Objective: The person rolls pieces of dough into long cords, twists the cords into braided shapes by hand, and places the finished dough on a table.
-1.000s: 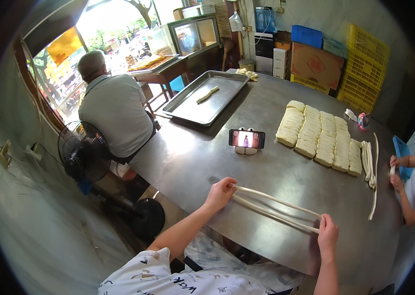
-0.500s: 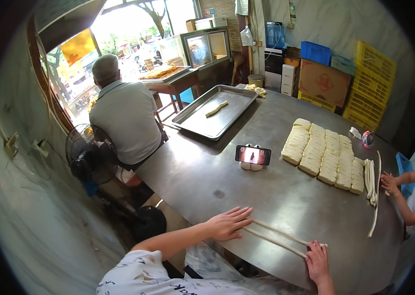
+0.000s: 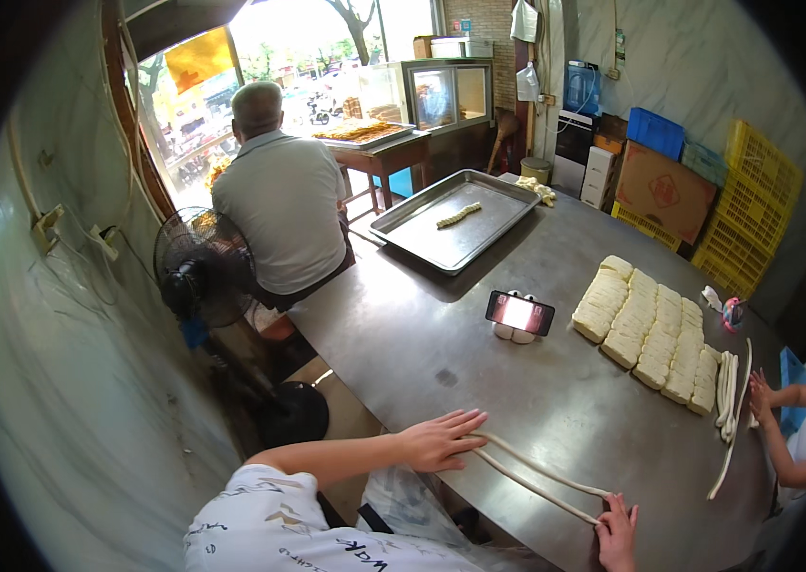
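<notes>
A long dough rope (image 3: 537, 488), doubled into two thin strands, stretches over the near part of the metal table between my hands. My left hand (image 3: 441, 440) lies flat with its fingers stretched out, over the strands' left end. At the other end my right hand (image 3: 619, 532) has its fingers bent around the strand ends, close to the table's near edge. Beyond my hands, a block of several thick, scored dough slabs (image 3: 646, 329) rests on the table. Several more dough ropes (image 3: 728, 389) lie along its right side.
A phone (image 3: 520, 313) leans on a small white stand mid-table. Behind it sits a metal tray (image 3: 393, 229) with one twisted dough piece (image 3: 458, 215). Another person's hands (image 3: 762, 398) are at the right edge. A seated person (image 3: 279, 205) and a fan (image 3: 201, 276) are left.
My view has swung left, so the scene sits further right and lower. The right end of the doubled rope has spread slightly, and my right fingers have bent in more. My left hand stays on its end.
</notes>
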The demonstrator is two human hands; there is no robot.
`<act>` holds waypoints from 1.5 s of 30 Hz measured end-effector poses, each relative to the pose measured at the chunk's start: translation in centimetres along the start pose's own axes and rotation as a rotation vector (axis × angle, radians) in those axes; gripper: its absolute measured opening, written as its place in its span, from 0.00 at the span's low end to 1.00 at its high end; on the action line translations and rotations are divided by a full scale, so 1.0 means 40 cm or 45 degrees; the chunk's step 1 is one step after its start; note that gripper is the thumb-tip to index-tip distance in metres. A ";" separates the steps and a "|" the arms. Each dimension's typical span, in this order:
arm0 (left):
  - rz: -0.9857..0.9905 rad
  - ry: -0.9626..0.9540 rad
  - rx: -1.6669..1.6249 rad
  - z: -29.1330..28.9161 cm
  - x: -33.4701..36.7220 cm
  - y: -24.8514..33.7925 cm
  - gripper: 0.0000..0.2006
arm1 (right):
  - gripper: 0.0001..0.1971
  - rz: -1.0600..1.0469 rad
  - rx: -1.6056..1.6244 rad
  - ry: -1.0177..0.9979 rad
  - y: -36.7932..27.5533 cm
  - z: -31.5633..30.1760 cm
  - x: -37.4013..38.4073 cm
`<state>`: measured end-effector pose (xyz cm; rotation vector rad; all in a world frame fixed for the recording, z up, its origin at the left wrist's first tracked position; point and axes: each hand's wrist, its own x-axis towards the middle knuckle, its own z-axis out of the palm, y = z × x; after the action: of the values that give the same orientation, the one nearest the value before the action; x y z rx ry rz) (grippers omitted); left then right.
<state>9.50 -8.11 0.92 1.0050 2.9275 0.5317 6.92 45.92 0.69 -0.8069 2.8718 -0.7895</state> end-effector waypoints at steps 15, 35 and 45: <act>-0.361 -0.029 0.216 -0.015 0.124 0.074 0.45 | 0.05 0.493 0.473 0.172 -0.008 -0.020 0.055; -0.206 0.151 -0.187 0.091 0.315 -0.066 0.45 | 0.12 -0.006 -0.296 0.347 -0.030 0.099 0.187; -0.317 0.414 -0.056 0.119 0.405 -0.053 0.47 | 0.19 0.215 -0.495 0.532 0.011 0.099 0.284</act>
<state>-4.10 1.49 -2.50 0.5820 3.2361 0.8110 -2.33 38.71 -2.04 -0.4511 3.4766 -0.4235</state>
